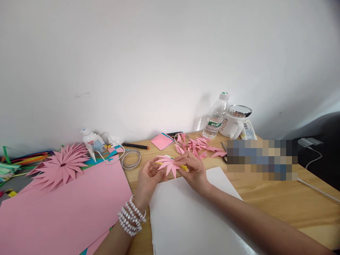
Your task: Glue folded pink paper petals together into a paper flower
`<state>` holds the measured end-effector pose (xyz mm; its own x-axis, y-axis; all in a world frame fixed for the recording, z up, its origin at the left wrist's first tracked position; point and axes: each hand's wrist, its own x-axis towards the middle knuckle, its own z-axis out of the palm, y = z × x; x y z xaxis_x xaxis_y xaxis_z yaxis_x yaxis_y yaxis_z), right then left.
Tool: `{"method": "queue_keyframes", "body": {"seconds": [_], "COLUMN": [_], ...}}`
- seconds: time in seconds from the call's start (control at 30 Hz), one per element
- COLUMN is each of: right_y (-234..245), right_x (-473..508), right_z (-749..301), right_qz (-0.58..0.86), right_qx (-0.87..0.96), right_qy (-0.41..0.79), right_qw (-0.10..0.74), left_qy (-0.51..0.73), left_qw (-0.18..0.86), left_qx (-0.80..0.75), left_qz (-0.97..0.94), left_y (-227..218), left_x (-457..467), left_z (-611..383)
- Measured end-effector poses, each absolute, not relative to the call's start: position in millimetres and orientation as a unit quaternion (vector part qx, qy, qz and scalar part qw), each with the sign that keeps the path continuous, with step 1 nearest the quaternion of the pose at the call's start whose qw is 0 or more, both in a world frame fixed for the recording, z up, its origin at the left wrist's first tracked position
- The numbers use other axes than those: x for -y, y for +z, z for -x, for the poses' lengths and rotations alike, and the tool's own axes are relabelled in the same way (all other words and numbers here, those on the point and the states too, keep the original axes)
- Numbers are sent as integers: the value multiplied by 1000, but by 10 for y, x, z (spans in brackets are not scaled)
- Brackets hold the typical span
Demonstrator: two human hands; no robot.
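Observation:
Between my two hands is a partial pink folded-paper flower (168, 164), its pointed petals fanned toward me. My left hand (151, 175) is closed on its left side, and my right hand (193, 171) pinches its right side. Something yellow shows behind the petals, partly hidden by my right fingers. Beneath my hands lies a white sheet (191, 212). Just beyond my right hand is a pile of loose pink folded-paper pieces (199, 143). A full round pink paper flower (63, 164) rests at the left on large pink paper (69, 209).
At the back right stand a water bottle (214, 118) and a white mug (232, 124). Scissors (224, 152) lie near a blurred patch. Square pink paper (162, 141), a coiled cable (131, 159), a marker (136, 146) and a white bottle (93, 140) line the back by the wall.

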<state>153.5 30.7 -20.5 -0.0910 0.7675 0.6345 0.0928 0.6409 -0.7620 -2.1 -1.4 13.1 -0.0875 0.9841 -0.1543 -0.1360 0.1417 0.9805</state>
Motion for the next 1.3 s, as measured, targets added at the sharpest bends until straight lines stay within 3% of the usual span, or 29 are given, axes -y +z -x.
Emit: {"method": "queue_keyframes", "body": {"seconds": [0.3,0.43,0.6,0.8,0.97,1.1,1.2,1.3], "right_y": [-174,-210,-230,-197,-184,-164,-137,-117], "right_x": [-319,-344,-340,-327,-331,-336,-355,-388], "right_z": [-1574,-1568,-1540,-1533,-1504,-1505,-1546,-1592], "right_qz": [301,264,219,242,292,261,212,184], "right_qx": [713,729,757,723,613,578,545,473], "right_qy": [163,134,142,321,536,631,697,769], "right_qw": [612,618,599,563,502,447,415,388], "left_qy": [435,434,452,455,452,446,428,394], "left_qw": [731,722,636,572,559,549,581,682], "left_qx": [-312,-314,-418,-504,-510,-499,-462,-351], "left_qz": [-424,-438,-466,-459,-473,-500,-516,-506], "left_y": [310,306,226,139,109,126,162,193], "left_x": [57,56,48,25,26,41,39,10], "left_z": [99,79,28,82,85,60,86,152]}}
